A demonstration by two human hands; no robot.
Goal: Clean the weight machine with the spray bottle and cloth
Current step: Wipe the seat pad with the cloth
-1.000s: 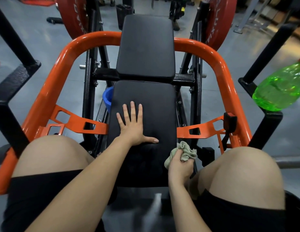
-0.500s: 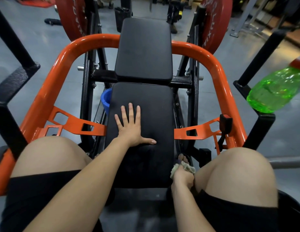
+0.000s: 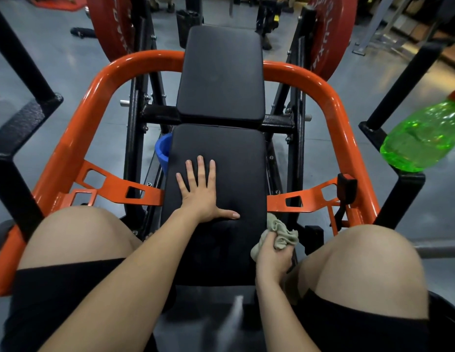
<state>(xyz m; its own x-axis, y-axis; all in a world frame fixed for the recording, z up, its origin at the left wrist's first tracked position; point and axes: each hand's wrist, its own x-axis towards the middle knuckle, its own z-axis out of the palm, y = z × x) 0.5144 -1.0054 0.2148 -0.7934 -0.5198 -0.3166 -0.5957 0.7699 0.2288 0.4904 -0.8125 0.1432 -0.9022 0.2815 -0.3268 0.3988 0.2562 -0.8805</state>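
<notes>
I sit astride the weight machine, whose black lower pad [image 3: 234, 153] runs between my knees and whose upper pad [image 3: 221, 72] lies beyond it. My left hand [image 3: 203, 191] lies flat on the lower pad with straight, spread fingers. My right hand [image 3: 273, 255] grips a bunched grey-green cloth [image 3: 281, 233] against the pad's right edge, near its front. The green spray bottle [image 3: 422, 138] rests at the right on a black post, apart from both hands; its top runs out of the frame.
An orange tube frame [image 3: 99, 87] curves round the pads, with orange brackets [image 3: 114, 186] on both sides. Red weight plates [image 3: 107, 24] hang at the back left and back right. A blue cup-shaped part [image 3: 162, 151] sits left of the lower pad. Black posts [image 3: 15, 153] flank me.
My right hand with the cloth went down along the pad's right side, then came back up to the pad's right edge. My left hand stayed flat on the pad.
</notes>
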